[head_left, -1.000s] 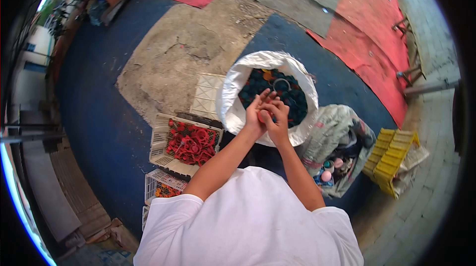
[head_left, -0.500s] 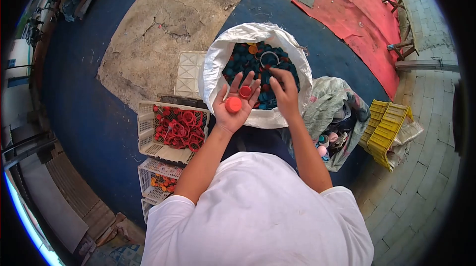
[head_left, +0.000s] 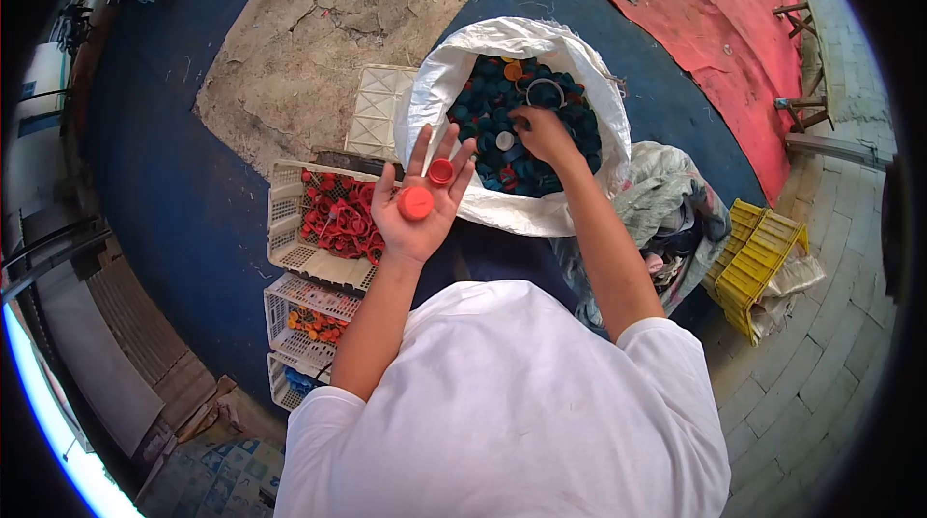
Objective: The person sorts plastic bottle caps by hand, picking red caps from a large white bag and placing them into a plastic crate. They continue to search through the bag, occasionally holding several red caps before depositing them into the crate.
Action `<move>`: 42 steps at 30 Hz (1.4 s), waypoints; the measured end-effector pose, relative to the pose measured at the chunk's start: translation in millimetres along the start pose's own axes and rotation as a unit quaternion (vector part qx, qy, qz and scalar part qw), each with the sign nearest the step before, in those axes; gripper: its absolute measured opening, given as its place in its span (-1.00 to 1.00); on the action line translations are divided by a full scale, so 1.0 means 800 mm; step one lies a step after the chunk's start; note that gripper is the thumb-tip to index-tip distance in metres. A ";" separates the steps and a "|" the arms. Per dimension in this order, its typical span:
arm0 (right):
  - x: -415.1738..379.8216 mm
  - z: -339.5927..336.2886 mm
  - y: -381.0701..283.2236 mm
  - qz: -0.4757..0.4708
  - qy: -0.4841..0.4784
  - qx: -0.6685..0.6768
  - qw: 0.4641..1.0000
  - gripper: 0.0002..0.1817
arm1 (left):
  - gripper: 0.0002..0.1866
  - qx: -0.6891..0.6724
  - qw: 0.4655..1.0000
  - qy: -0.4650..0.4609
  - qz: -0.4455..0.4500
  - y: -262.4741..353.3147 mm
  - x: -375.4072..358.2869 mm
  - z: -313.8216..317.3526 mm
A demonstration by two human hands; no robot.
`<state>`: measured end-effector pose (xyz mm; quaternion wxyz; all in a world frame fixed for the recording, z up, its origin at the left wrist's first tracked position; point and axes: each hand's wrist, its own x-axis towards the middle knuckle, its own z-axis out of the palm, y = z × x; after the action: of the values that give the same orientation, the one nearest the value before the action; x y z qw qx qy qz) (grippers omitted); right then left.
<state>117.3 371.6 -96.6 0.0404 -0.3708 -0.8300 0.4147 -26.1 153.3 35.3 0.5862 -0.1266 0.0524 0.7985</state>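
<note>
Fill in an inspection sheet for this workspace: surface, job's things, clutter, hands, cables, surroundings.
Surface: blue flooring beside bare, cracked ground.
Job's things: larger red cap and smaller red cap on the left hand; white sack of mostly dark caps; crates with red, orange and blue pieces.
Clutter: grey bag and yellow crate, at right.
Hands: left palm up, open; right hand over the sack's opening, fingers at the dark caps, grip unclear.
Cables: nothing seen clearly.
Surroundings: red sheet and grey paving, at right.

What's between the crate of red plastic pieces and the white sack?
In the head view, mainly the left hand, palm up, with two red caps on it.
</note>
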 end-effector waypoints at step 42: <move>0.066 0.143 0.008 -0.006 0.026 -0.155 0.988 -0.63 | -0.22 0.090 0.995 0.050 -0.004 0.003 -0.043 -0.006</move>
<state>40.1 332.8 -188.8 0.0063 -0.3777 -0.8854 0.2708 -17.7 119.3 39.3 0.5952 -0.1136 0.1527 0.7807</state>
